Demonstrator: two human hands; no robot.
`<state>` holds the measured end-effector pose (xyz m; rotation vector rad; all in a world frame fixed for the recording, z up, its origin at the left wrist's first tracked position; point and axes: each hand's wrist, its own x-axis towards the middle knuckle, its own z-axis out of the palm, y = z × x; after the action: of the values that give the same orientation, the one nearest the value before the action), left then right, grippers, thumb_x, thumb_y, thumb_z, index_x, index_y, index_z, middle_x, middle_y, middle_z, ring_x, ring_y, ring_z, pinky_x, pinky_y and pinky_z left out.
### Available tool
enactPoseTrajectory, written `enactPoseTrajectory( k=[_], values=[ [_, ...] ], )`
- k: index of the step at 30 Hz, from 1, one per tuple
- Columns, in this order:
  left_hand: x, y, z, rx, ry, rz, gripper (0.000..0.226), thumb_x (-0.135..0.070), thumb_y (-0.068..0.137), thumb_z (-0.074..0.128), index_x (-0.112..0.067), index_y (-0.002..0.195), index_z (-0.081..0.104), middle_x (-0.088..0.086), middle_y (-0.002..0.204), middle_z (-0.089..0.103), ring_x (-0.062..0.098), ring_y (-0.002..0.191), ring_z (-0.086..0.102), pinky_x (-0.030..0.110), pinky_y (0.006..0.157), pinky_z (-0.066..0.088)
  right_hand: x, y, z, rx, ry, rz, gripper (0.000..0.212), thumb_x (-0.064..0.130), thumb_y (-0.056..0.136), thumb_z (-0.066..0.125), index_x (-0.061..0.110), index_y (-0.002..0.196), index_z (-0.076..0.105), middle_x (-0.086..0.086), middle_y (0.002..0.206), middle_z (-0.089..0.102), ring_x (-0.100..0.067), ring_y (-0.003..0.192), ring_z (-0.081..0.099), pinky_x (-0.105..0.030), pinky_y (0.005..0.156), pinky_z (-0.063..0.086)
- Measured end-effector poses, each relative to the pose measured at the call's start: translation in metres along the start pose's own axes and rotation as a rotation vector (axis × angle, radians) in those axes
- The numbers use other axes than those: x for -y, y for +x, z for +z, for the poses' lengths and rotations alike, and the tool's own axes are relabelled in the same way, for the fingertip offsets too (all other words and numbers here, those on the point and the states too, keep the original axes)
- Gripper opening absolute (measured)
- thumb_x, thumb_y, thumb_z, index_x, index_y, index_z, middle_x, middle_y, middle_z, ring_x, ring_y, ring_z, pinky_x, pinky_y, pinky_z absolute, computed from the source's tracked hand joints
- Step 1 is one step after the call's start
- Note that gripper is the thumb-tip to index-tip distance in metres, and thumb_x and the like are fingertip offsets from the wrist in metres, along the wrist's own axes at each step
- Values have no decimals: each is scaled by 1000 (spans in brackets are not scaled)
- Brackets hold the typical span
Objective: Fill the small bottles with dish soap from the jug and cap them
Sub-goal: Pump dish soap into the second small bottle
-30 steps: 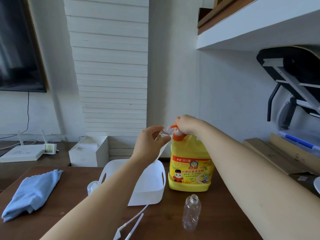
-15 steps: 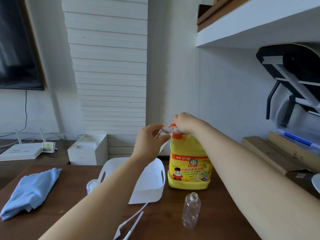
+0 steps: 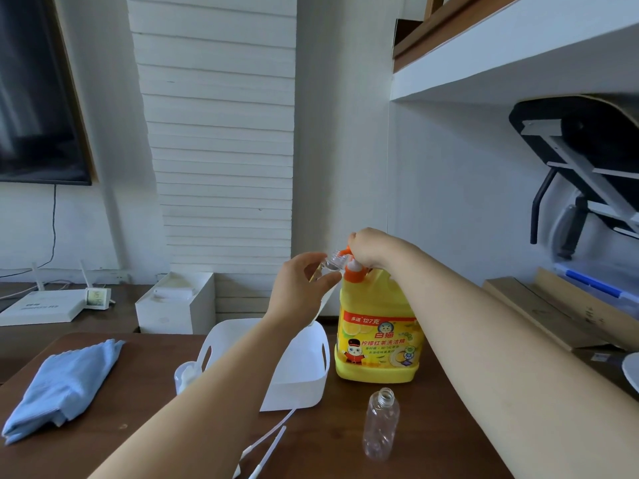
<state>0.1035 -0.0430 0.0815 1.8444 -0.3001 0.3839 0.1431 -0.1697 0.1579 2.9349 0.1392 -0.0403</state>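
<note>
Yellow plastic is showing brightly where the soap jug (image 3: 378, 326) is standing upright on the brown worktop (image 3: 138, 430), just right of a white basket (image 3: 304, 382). The right hand (image 3: 371, 248) is sitting on top of the jug's orange pump (image 3: 353, 271), its fingers curling down over the pump head. The left hand (image 3: 302, 288) is gripping a small clear bottle (image 3: 332, 262) between thumb and fingers. It is holding the bottle in the air, tilted, with the open mouth right against the pump's spout. Whether soap is flowing I cannot tell. Both hands are working close together above the jug, each clamped on its own thing.

A second bottle (image 3: 380, 426), clear, uncapped and looking empty, is standing upright on the worktop in front of the jug, apart from it. Two thin white tubes (image 3: 266, 444) are lying on the worktop left of that bottle, toward the near edge. A small white cap piece (image 3: 185, 373) is peeping out beside the basket's left wall, partly hidden by the left forearm. A folded blue cloth (image 3: 65, 385) is lying at the worktop's left end.

Beyond the worktop, a white box (image 3: 173, 305), a white router (image 3: 41, 307) and a small clock (image 3: 97, 298) are sitting on a lower dark surface. A dark screen (image 3: 34, 98) is hanging on the wall above them.
</note>
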Motion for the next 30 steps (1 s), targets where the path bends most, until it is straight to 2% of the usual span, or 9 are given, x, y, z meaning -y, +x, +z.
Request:
enactPoseTrajectory(
  k=[2,4,7,9,13,21,24,28,30],
  values=[
    [1,0,1,-1,-6,-2,37,-24,84,70,-13,119,64,0,111,68,14,104,62,24,86,47,0,1,1,-13,-8,-2,36,18,92,51,0,123,49,-6,75,46,-20,75,45,-23,51,31],
    [3,1,2,-5,-6,-4,40,-24,84,70,-12,121,62,1,114,68,15,106,62,27,90,49,1,2,3,-34,-3,0,35,18,91,52,1,122,49,-3,68,37,-19,76,43,-23,50,31],
    [4,3,2,3,5,3,41,-24,84,69,-12,123,62,2,117,67,16,109,61,28,93,48,0,1,5,-43,33,-5,37,17,93,51,2,126,46,-12,96,56,-20,82,45,-26,66,38],
    [6,4,2,2,16,9,42,-22,84,69,-11,124,61,2,118,66,15,110,61,28,94,48,-1,2,8,-54,49,-9,37,19,95,50,2,127,45,-16,116,57,-22,88,50,-27,71,41],
    [13,4,1,26,49,12,43,-25,84,69,-13,124,60,1,119,66,15,111,61,30,96,49,-1,6,18,-62,87,-1,35,20,97,45,6,129,44,-13,105,52,-20,87,47,-30,74,43],
    [11,3,1,3,12,13,41,-28,83,69,-14,121,63,0,112,68,14,105,62,22,85,47,-2,-2,-1,24,23,-4,41,22,94,50,0,128,44,-17,116,57,-21,84,45,-27,68,37],
    [11,5,1,1,18,13,42,-29,83,69,-14,122,62,1,114,68,15,106,62,23,87,47,0,0,-4,29,-29,-1,39,22,93,51,-1,125,48,-10,91,57,-17,69,45,-25,59,37],
    [13,6,0,0,34,12,43,-30,83,69,-15,123,62,0,116,67,15,108,61,29,92,49,2,2,-1,13,-43,10,40,21,93,51,1,126,48,-16,118,59,-24,89,55,-27,68,37],
    [14,7,0,5,36,10,44,-30,83,70,-15,123,62,0,118,67,15,110,61,32,95,50,2,1,1,-5,-20,9,38,20,93,51,1,126,46,-16,114,58,-25,91,55,-28,69,38]
  ],
)
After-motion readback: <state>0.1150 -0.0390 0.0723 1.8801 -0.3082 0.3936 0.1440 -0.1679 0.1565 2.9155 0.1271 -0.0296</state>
